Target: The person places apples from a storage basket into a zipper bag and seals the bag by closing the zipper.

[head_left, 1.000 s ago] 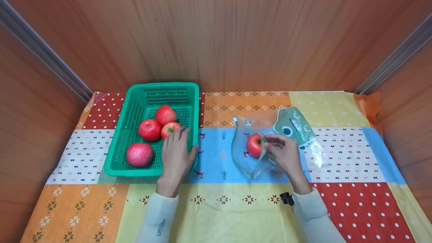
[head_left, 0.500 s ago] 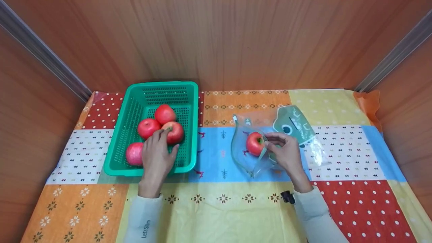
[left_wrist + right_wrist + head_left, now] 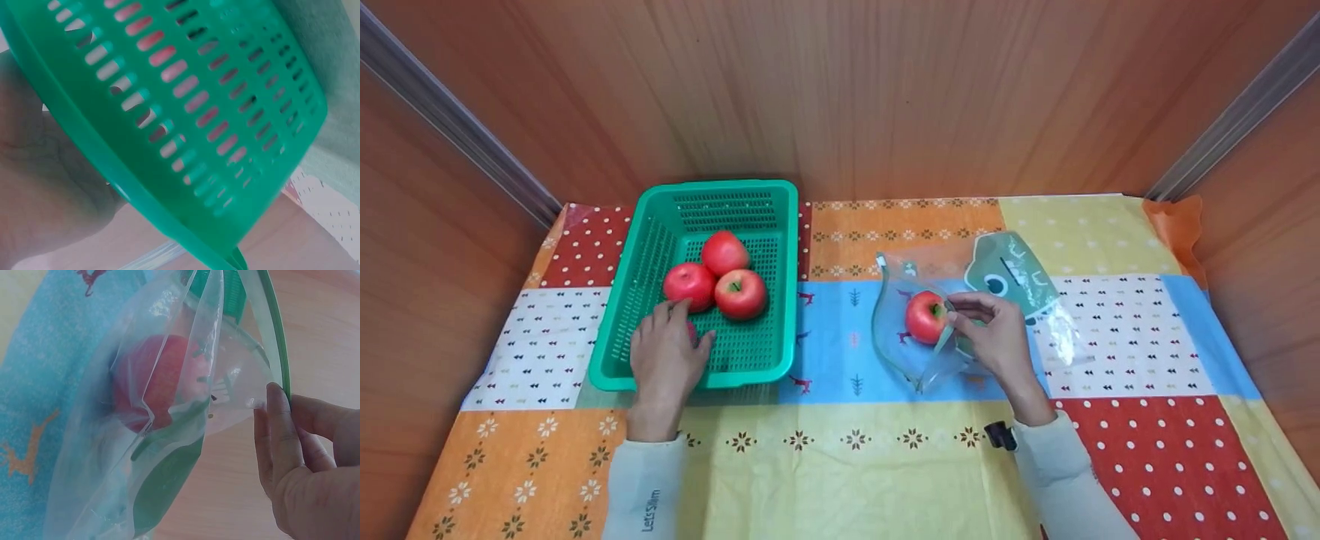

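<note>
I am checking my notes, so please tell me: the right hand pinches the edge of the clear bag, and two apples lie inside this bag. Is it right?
Not quite: the head view shows only one apple inside the clear bag, not two. The right hand does pinch the bag's edge.

From the head, looks forward and down over left hand and right hand. From the wrists, faces, close beside each grip, green basket (left) and clear bag (right), sharing these with the head view.
</note>
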Motion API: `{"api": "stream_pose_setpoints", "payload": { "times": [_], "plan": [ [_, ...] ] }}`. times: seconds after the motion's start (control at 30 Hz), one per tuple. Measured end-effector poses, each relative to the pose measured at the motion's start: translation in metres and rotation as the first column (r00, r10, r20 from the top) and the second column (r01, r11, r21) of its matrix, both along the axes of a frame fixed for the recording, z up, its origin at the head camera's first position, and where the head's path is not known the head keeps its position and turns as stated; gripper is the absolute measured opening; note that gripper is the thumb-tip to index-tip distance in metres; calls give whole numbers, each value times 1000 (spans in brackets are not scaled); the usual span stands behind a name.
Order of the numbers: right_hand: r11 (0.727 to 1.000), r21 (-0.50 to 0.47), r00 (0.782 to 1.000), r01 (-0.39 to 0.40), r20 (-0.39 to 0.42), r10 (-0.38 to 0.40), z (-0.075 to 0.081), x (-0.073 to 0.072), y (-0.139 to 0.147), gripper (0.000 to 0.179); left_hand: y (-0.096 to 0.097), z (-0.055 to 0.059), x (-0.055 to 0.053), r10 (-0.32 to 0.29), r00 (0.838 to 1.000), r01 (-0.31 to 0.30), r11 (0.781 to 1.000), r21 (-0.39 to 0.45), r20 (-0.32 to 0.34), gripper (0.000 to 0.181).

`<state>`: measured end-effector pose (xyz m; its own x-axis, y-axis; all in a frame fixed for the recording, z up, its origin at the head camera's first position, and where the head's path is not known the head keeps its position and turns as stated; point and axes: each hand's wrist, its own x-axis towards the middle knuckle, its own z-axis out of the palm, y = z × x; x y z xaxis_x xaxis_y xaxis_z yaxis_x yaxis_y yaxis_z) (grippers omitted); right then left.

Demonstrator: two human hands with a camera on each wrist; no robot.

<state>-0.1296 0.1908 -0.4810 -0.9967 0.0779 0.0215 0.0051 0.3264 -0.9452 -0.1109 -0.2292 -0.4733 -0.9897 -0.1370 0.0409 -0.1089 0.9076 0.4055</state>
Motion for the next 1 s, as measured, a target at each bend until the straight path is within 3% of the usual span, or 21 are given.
{"api": "stream_pose_setpoints", "payload": {
  "times": [0.4, 1.0],
  "plan": [
    [1000, -21, 1000, 9, -7, -9, 1, -1, 3, 24, -22, 2, -6, 13, 992, 1, 995, -103, 129, 80],
    [998, -52, 1000, 23, -14, -24, -2, 0, 3, 23, -35, -2, -16, -28, 966, 77, 980, -183, 256, 70]
  ]
}}
